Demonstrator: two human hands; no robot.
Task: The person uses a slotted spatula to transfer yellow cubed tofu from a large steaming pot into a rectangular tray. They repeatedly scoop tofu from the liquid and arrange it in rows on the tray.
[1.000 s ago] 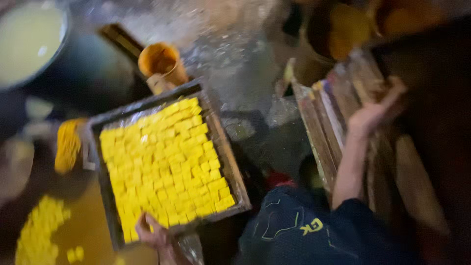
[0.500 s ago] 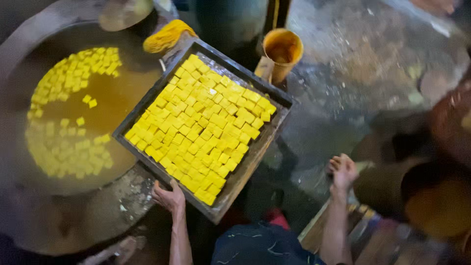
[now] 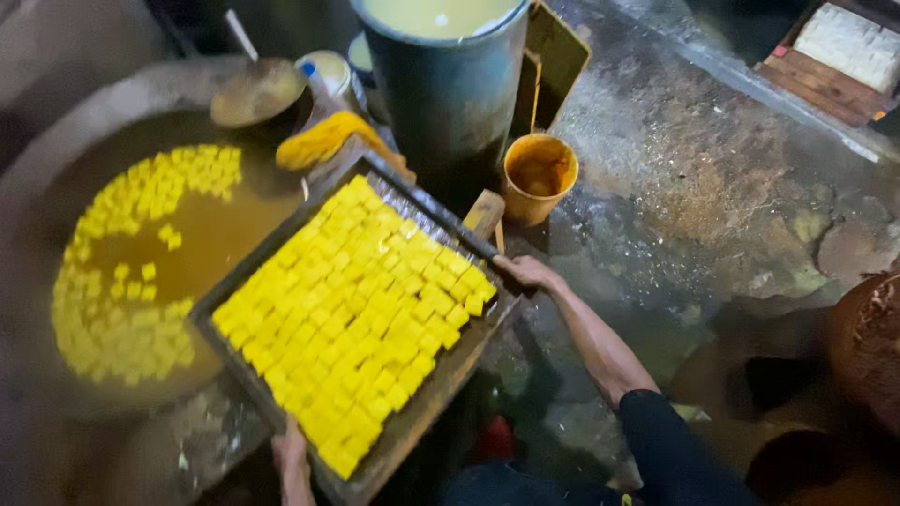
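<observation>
A dark rectangular tray (image 3: 441, 394) is packed with several yellow cubes (image 3: 361, 309). My left hand (image 3: 291, 456) grips its near corner at the bottom of the view. My right hand (image 3: 527, 272) holds its right edge, the arm in a dark sleeve. The tray's far left side reaches over a big round wok (image 3: 56, 197) of brownish-yellow liquid with several yellow cubes (image 3: 122, 281) floating in it.
A tall dark drum (image 3: 450, 84) of pale liquid stands behind the tray. An orange cup (image 3: 539, 176) sits beside it on the wet stone floor (image 3: 712, 187). A ladle (image 3: 255, 89) and yellow cloth (image 3: 323, 139) rest at the wok's rim. A wooden tray of white blocks (image 3: 839, 52) lies far right.
My right hand has come from the floor at the right onto the tray's right edge. The tray has shifted toward the wok, and the view has swung.
</observation>
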